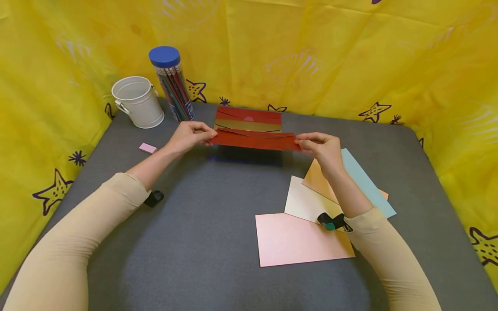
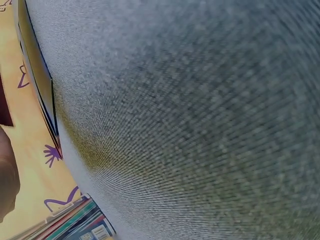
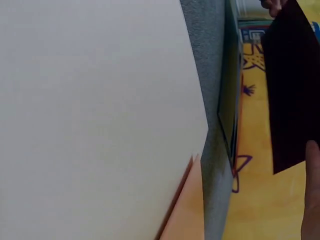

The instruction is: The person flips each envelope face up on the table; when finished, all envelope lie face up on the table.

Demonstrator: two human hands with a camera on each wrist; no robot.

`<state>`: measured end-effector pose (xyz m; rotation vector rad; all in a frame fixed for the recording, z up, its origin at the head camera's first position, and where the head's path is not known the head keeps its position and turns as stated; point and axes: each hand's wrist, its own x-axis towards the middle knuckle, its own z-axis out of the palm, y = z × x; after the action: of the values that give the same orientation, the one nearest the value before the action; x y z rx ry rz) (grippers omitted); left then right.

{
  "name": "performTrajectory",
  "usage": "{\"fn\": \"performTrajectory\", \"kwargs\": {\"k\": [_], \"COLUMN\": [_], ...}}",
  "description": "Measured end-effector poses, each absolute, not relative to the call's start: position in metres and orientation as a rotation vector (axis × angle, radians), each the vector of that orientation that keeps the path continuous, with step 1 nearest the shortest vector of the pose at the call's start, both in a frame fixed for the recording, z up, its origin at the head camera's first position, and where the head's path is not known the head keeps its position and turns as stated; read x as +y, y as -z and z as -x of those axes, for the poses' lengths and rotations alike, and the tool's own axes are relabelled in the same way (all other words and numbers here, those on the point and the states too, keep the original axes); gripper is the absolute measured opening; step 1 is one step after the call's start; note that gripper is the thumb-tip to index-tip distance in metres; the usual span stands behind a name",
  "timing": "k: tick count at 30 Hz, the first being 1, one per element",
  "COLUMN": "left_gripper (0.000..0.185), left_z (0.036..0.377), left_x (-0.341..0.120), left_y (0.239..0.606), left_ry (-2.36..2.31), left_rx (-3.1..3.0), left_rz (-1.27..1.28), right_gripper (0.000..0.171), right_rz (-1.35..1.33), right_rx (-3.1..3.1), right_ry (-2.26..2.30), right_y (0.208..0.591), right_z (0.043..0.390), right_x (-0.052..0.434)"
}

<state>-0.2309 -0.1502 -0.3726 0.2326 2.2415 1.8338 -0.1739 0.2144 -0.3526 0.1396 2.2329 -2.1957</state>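
So both hands are up off the grey table [image 1: 202, 242], holding one red envelope [image 1: 254, 140] stretched flat between them toward 12 o'clock. The left hand [image 1: 188, 136] pinches the left short end with its fingers curled over the edge, and the right hand [image 1: 320, 149] does the same on the right end. Gripping it at both ends like that is probably what keeps the thin thing taut and level instead of sagging. It's lifted too: you can see its shadow on the table underneath.

Just behind it, also around 12, sits a stack of red envelopes [image 1: 249, 119] with one gold flap showing, so the held one hovers right in front of the pile.

At about 4 o'clock there's a fan of paper sheets: pink sheet [image 1: 299, 242], cream sheet [image 1: 305, 201], orange sheet [image 1: 319, 179], light blue sheet [image 1: 362, 179], overlapped so each colour peeks out. At 10 to 11 o'clock there's a white bucket [image 1: 138, 101] and a clear pencil tube [image 1: 171, 84] with a blue lid, and a small pink eraser [image 1: 148, 148] at 9ish.
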Motion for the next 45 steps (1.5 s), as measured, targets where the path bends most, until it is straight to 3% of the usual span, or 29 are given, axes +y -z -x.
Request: {"fn": "performTrajectory", "kwargs": {"k": [5, 10, 13, 45], "left_gripper": [0.019, 0.037, 0.036, 0.022], "left_z": [0.23, 0.23, 0.23, 0.222], "left_x": [-0.152, -0.152, -0.153, -0.161], "left_y": [0.373, 0.373, 0.375, 0.384], "left_ry": [-1.756, -1.629, -1.559, -1.09], "left_rx": [2.213, 2.226, 2.229, 2.433], "left_rz": [-0.165, -0.093, -0.078, -0.162], "right_gripper": [0.034, 0.044, 0.047, 0.04], "right_rz": [-0.196, -0.22, -0.181, -0.081], "right_rx": [2.422, 2.526, 2.506, 2.305], "right_ry": [1.915, 1.693, 1.621, 1.409], "right_y": [0.358, 0.361, 0.364, 0.38], "right_z": [0.172, 0.172, 0.173, 0.169], "right_x": [0.209, 0.204, 0.202, 0.194]}}
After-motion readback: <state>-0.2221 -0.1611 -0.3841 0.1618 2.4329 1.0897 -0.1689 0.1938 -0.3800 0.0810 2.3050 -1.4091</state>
